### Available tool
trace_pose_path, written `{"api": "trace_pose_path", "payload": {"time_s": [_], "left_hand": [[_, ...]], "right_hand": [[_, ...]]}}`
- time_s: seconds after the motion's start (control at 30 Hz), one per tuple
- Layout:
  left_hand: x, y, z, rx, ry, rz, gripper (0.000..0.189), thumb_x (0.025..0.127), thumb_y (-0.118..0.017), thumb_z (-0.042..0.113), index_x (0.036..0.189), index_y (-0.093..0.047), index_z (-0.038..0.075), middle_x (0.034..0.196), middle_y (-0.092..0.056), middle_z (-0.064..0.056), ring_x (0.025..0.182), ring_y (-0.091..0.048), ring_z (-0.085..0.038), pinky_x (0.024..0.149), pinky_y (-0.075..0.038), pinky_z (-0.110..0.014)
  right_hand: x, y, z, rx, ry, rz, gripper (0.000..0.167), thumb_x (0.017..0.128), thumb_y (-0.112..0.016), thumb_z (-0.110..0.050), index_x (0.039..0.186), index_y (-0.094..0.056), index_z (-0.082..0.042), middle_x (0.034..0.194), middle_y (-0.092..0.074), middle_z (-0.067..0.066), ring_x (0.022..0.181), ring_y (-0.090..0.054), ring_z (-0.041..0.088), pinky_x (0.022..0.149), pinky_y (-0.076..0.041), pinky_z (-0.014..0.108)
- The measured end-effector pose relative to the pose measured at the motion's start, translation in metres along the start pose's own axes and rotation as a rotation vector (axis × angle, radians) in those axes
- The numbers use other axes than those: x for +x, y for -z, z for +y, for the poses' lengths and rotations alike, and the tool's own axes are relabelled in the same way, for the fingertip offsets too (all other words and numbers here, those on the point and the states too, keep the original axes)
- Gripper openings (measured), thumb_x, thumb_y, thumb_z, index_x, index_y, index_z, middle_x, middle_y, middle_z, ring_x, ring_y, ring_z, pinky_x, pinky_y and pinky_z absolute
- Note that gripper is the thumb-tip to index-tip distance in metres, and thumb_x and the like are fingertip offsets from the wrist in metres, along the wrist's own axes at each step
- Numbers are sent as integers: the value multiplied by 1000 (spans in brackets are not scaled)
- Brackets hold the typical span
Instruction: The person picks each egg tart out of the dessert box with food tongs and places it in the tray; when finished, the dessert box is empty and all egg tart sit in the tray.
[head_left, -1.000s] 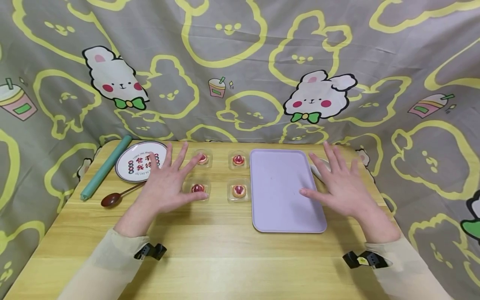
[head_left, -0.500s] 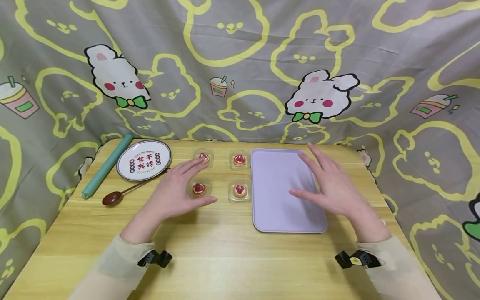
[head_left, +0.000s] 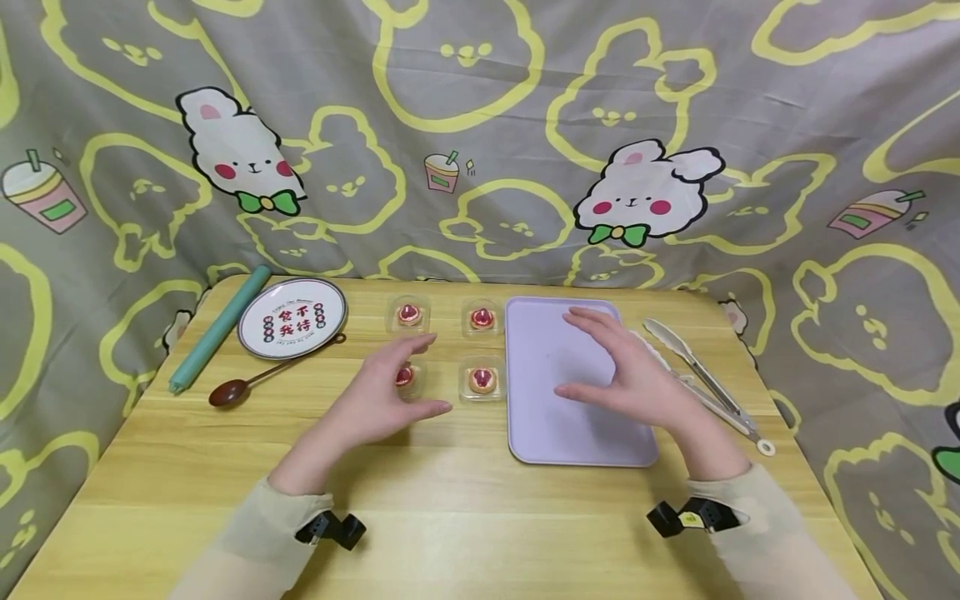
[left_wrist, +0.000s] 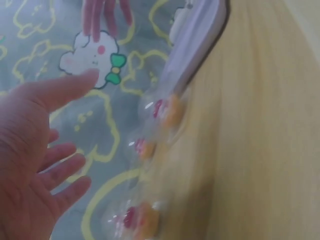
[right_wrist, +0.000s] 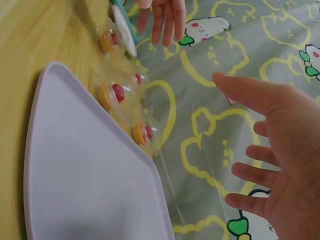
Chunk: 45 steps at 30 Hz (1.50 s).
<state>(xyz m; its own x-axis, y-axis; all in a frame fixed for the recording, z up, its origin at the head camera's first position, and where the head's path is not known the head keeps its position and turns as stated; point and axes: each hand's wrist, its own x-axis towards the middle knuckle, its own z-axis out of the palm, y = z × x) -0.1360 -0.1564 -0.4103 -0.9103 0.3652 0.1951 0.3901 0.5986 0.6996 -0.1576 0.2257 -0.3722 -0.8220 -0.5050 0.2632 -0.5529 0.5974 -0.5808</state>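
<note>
My left hand [head_left: 378,396] hovers by the front left small tart [head_left: 405,377], partly covering its clear plastic box, and holds nothing. Its thumb and fingers stand apart. Over the lilac tray [head_left: 543,433] hangs my right hand [head_left: 633,375], also holding nothing, with thumb and fingers spread. Between hand and hand, more red-topped tarts sit in clear boxes: one at the front right [head_left: 483,381], one at the back left [head_left: 408,313], one at the back right [head_left: 482,318]. In the right wrist view the tray [right_wrist: 95,165] lies below the right hand [right_wrist: 280,145].
A white plate with red characters [head_left: 292,319] lies at the left, beside a green rolled cylinder [head_left: 221,329]. In front of the plate is a brown spoon [head_left: 229,392]. Metal tongs [head_left: 708,379] lie right of the tray. A patterned curtain [head_left: 495,125] stands behind the table.
Both hands have moved inward and their fingers have bent from a wide flat spread. The tongs, earlier mostly covered by the right hand, now show. The tarts and tray stay put.
</note>
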Motion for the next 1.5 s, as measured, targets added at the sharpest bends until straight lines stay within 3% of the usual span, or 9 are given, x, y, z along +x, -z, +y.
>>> {"api": "trace_pose_path", "payload": {"time_s": [0.1, 0.4, 0.7, 0.9, 1.07, 1.3, 1.5], "left_hand": [[2, -9, -1, -49, -5, 1, 98, 79, -97, 34, 158, -46, 7, 152, -55, -14, 138, -54, -31, 109, -50, -50], [7, -36, -4, -169, 9, 14, 95, 80, -96, 13, 157, -42, -1, 157, -49, -21, 144, -49, -33, 115, -45, -44], [15, -62, -11, -263, 106, 14, 96, 80, -93, 3, 158, -38, -7, 161, -44, -22, 148, -43, -35, 119, -38, -41], [20, -77, -15, -234, 163, 28, 99, 79, -91, 0, 160, -36, -4, 161, -43, -23, 146, -46, -37, 118, -40, -41], [25, -84, -18, -177, 205, 13, 101, 80, -92, 4, 162, -34, -1, 162, -44, -20, 138, -54, -37, 113, -46, -42], [31, -88, -21, -77, 188, -11, 98, 85, -90, 14, 163, -32, -1, 159, -48, -20, 147, -41, -42, 124, -28, -53], [33, -92, -21, -57, 179, -34, 97, 87, -89, 17, 163, -31, 0, 158, -47, -21, 149, -36, -44, 126, -23, -54]], "right_hand": [[2, -5, 3, 51, 16, -18, 90, 83, -94, -35, 157, -50, -11, 162, -44, 9, 144, -46, 31, 112, -43, 60], [12, -22, 14, 207, 35, -84, 85, 82, -95, -28, 154, -53, -11, 153, -55, 7, 133, -57, 33, 108, -50, 55], [24, -41, 18, 240, 30, -127, 80, 83, -94, -29, 151, -56, -11, 151, -57, 6, 131, -60, 32, 106, -52, 54], [32, -52, 20, 251, 9, -162, 80, 83, -95, -30, 151, -57, -13, 151, -57, 3, 132, -59, 28, 106, -52, 49], [39, -63, 23, 253, -6, -201, 80, 83, -94, -28, 152, -56, -10, 151, -57, 11, 131, -59, 31, 105, -52, 47], [56, -86, 28, 254, 23, -236, 80, 82, -94, -21, 149, -55, 2, 145, -60, 19, 129, -58, 33, 103, -52, 49], [66, -101, 30, 205, 15, -268, 83, 80, -95, -24, 148, -56, 4, 140, -63, 18, 127, -57, 32, 107, -49, 49]]}}
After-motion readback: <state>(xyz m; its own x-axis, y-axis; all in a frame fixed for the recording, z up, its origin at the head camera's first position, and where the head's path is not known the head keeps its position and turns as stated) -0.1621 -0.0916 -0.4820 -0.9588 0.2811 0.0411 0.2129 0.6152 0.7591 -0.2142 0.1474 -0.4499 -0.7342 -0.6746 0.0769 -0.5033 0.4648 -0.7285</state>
